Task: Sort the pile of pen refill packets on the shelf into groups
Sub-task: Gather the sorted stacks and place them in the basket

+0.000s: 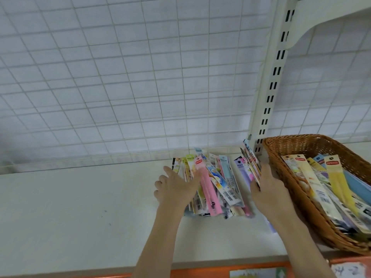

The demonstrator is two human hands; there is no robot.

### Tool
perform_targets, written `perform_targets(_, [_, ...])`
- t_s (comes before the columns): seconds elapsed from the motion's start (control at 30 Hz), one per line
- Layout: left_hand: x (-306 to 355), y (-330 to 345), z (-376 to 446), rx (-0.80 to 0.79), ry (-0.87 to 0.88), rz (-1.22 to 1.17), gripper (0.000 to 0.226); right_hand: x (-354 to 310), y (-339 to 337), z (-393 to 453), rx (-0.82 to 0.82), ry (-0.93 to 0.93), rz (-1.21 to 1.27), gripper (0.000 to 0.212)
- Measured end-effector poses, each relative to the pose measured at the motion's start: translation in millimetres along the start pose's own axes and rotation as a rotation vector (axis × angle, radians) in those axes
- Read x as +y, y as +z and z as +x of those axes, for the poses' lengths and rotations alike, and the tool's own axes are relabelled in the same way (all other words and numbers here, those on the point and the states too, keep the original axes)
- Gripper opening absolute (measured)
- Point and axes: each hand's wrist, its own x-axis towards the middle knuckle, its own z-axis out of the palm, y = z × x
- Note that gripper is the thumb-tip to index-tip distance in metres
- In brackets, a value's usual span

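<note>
A pile of pen refill packets (212,181) lies on the white shelf (80,207), just left of a wicker basket (297,189) that holds more packets. The left hand (176,187) rests on the pile's left side with fingers extended. The right hand (269,189) grips a tilted bundle of packets (250,157) between pile and basket.

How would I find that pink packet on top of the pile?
Start at the wicker basket on the right of the shelf, then look left to the loose pile. By the left hand lies the pink packet, plain pink with a red label.
</note>
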Motion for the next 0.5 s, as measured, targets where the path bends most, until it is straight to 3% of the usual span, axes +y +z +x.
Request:
perform_targets(0.1, [5,3,0,-0.047,0.019,-0.010,0.126,-1,0,-1,0.012,0.005,0.000,0.035])
perform_targets(0.2, [8,5,6,-0.089,0.020,-0.072,0.125,-1,1,-1,0.011,0.009,-0.002,0.035])
perform_targets(0.5, [-1,1,17,-0.089,0.029,-0.309,0.081,1,4,-2,-0.003,-0.003,-0.006,0.033])
